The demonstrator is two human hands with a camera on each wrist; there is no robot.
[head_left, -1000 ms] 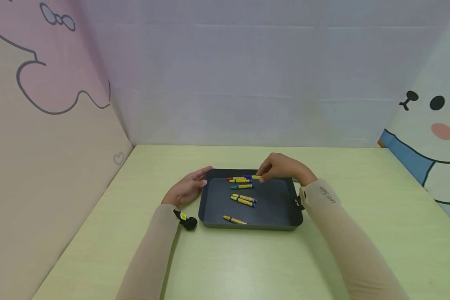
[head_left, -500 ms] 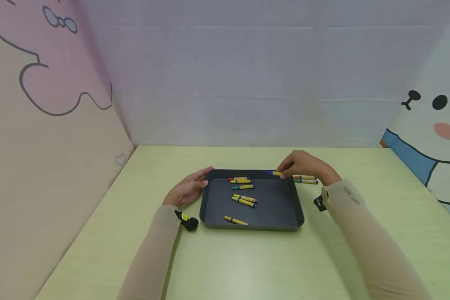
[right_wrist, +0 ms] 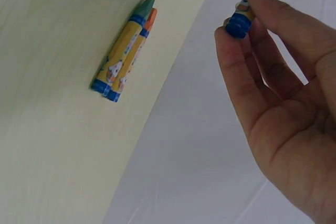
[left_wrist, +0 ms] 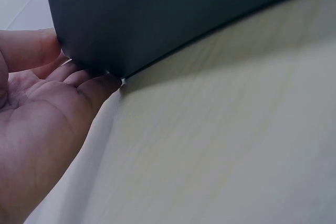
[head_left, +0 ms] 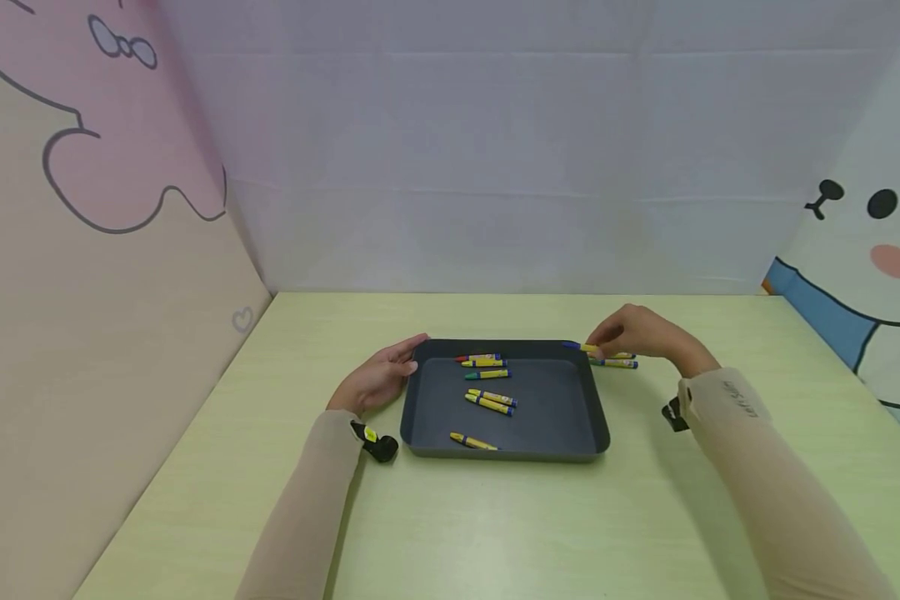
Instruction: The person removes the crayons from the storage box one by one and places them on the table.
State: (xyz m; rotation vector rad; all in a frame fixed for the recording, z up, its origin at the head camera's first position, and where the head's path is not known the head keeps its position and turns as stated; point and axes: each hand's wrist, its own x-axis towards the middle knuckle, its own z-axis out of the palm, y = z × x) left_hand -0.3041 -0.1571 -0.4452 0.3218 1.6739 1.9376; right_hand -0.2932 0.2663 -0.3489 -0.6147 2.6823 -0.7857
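My right hand (head_left: 636, 331) pinches a blue crayon (head_left: 581, 346) between thumb and fingertips, just past the tray's far right corner. In the right wrist view the crayon's blue end (right_wrist: 238, 26) points back toward the palm. A green crayon (right_wrist: 118, 51) and an orange crayon (right_wrist: 134, 56) lie side by side on the table near that hand. My left hand (head_left: 375, 379) rests against the left side of the dark grey tray (head_left: 543, 408), fingers extended along its far corner and thumb at the rim. The left wrist view has those fingertips right at the tray's outer wall (left_wrist: 173, 14).
Inside the tray lie a red-tipped crayon (head_left: 467, 358), a green-tipped crayon (head_left: 487, 375), a yellow crayon (head_left: 489, 405) beside another, and one more crayon (head_left: 472, 441) near the front wall. The pale wooden table (head_left: 487, 533) ends at a white backdrop (head_left: 450, 167).
My right hand has moved right with the blue crayon, from over the tray to beyond its right rim. The green and orange crayons came into view on the table. The left hand stays put.
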